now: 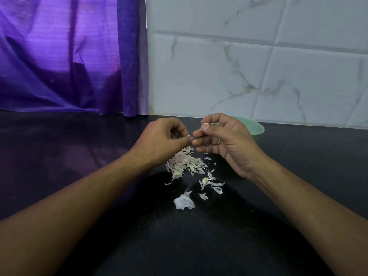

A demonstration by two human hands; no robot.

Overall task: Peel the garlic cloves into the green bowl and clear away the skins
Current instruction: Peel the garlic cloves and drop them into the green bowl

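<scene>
Green bowl (256, 128) behind right hand (229, 140), contents hidden; its grip pinches garlic clove (205, 126); left hand (163, 140) grip curled, hold unclear.

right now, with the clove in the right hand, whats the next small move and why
Probably carry the garlic clove back over the green bowl and drop it in. The right hand pinches it between thumb and forefinger, its visible part looks bare, and the bowl sits just behind that hand. The left hand seems to pinch only a skin scrap, above the skin pile.
</scene>
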